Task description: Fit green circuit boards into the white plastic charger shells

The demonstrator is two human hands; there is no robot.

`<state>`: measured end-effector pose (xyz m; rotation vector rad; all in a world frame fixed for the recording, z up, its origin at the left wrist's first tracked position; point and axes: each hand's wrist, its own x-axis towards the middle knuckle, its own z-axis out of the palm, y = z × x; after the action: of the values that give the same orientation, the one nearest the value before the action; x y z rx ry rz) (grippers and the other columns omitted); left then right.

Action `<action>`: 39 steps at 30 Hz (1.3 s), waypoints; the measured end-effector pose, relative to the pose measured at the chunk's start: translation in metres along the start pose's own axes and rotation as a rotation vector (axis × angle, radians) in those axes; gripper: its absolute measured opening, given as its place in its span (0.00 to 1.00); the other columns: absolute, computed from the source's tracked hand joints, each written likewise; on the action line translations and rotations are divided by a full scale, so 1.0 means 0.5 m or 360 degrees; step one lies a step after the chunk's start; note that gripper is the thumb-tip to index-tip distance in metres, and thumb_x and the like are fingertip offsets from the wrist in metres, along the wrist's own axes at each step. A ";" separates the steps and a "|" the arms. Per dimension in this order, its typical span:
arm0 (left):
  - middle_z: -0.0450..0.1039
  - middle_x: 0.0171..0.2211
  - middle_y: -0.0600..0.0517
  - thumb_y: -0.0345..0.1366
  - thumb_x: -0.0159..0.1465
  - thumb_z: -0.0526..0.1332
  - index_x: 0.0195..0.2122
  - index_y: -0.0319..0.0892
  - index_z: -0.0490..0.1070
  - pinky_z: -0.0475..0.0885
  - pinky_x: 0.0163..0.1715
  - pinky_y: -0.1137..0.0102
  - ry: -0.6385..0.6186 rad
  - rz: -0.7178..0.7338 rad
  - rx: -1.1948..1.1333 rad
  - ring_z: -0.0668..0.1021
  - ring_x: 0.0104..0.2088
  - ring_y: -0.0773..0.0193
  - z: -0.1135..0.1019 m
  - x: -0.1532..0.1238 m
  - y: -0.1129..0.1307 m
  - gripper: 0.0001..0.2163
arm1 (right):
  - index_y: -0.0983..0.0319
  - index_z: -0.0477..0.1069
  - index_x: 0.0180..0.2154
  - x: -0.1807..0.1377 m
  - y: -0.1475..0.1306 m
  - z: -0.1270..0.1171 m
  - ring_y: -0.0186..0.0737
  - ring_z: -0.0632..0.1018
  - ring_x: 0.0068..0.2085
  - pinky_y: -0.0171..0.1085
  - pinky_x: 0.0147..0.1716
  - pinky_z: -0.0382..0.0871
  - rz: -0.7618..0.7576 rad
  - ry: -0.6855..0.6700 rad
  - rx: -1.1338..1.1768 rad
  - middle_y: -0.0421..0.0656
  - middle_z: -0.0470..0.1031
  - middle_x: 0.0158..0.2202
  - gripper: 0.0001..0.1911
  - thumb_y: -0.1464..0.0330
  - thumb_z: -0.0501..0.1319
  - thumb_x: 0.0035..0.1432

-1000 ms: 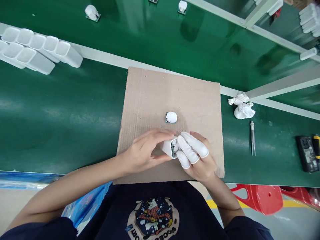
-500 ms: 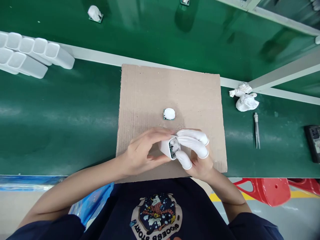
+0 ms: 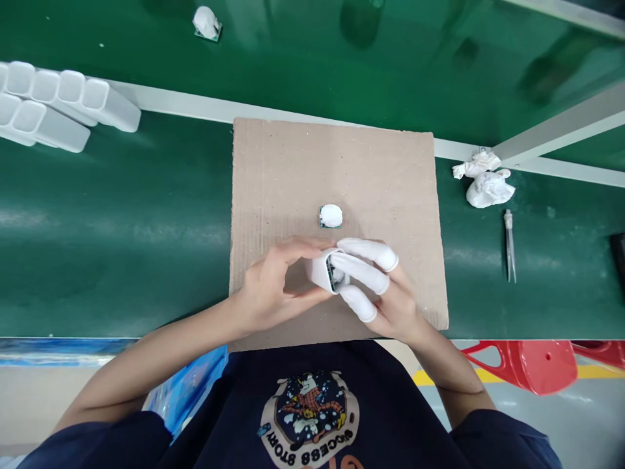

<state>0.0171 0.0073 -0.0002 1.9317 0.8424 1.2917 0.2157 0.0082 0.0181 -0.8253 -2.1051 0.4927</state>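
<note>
My left hand [image 3: 273,283] grips a small white plastic housing [image 3: 322,270] over a brown cardboard sheet [image 3: 293,169]. The housing's open end faces right, with a green circuit board showing inside. My right hand [image 3: 385,293], with white finger cots on three fingers, presses its fingertips against that open end. Just beyond the hands, a small green board with a white blob on it [image 3: 331,216] lies on the cardboard.
The cardboard lies on a green bench [image 3: 122,221]. White open housings [image 3: 63,104] are stacked at far left. Crumpled white wipes [image 3: 486,182] and tweezers [image 3: 510,244] lie to the right. Another board with a white blob [image 3: 206,23] sits on the far belt. A red stool [image 3: 527,365] stands below right.
The view has shifted slightly. My hands have turned the housing a little and my right fingertips have pushed further into its open end. The board on the cardboard has not moved.
</note>
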 end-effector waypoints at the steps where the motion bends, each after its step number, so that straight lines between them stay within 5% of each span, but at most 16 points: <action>1: 0.78 0.49 0.44 0.31 0.58 0.71 0.53 0.46 0.62 0.82 0.47 0.59 0.0022 -0.0002 -0.0029 0.82 0.49 0.55 0.001 0.001 0.001 0.25 | 0.61 0.66 0.58 -0.002 0.000 -0.004 0.48 0.76 0.53 0.51 0.46 0.78 0.0038 0.0051 0.0070 0.52 0.72 0.51 0.19 0.70 0.56 0.66; 5: 0.78 0.48 0.45 0.31 0.55 0.73 0.54 0.44 0.63 0.81 0.48 0.61 0.0113 -0.0032 -0.0026 0.81 0.49 0.56 0.005 -0.004 0.003 0.28 | 0.62 0.68 0.58 -0.010 -0.002 -0.011 0.48 0.78 0.49 0.51 0.47 0.79 -0.0037 0.0284 0.0085 0.51 0.74 0.47 0.20 0.71 0.59 0.64; 15: 0.78 0.46 0.43 0.32 0.59 0.71 0.52 0.43 0.66 0.82 0.44 0.60 0.0165 0.0079 0.0265 0.82 0.47 0.55 -0.003 0.007 0.008 0.22 | 0.64 0.65 0.59 -0.015 -0.014 0.022 0.49 0.77 0.48 0.51 0.44 0.80 -0.0199 0.0203 -0.0398 0.52 0.72 0.46 0.21 0.64 0.56 0.66; 25: 0.79 0.45 0.43 0.32 0.58 0.71 0.53 0.44 0.66 0.82 0.41 0.60 0.0202 0.0171 0.0229 0.82 0.46 0.54 -0.001 0.011 0.013 0.23 | 0.65 0.61 0.63 -0.010 -0.006 0.017 0.49 0.77 0.48 0.51 0.46 0.79 -0.0268 0.0183 -0.0244 0.52 0.71 0.46 0.26 0.67 0.57 0.64; 31: 0.77 0.43 0.45 0.32 0.56 0.73 0.50 0.43 0.66 0.81 0.40 0.62 0.0315 0.0211 0.0261 0.82 0.45 0.56 0.002 0.007 0.009 0.23 | 0.67 0.57 0.65 -0.011 -0.017 0.030 0.53 0.76 0.52 0.52 0.45 0.80 -0.0195 0.0193 -0.0258 0.56 0.69 0.50 0.32 0.61 0.58 0.65; 39: 0.78 0.41 0.46 0.34 0.61 0.68 0.47 0.44 0.68 0.82 0.36 0.61 0.0344 0.0398 0.0615 0.82 0.43 0.55 0.004 0.008 0.003 0.14 | 0.62 0.58 0.65 -0.007 -0.034 0.043 0.52 0.77 0.51 0.50 0.42 0.81 -0.0125 0.0234 -0.0385 0.54 0.71 0.50 0.30 0.71 0.60 0.63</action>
<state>0.0204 0.0094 0.0024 2.2834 1.0446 1.6015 0.1936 -0.0076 0.0133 -0.8821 -2.0759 0.1320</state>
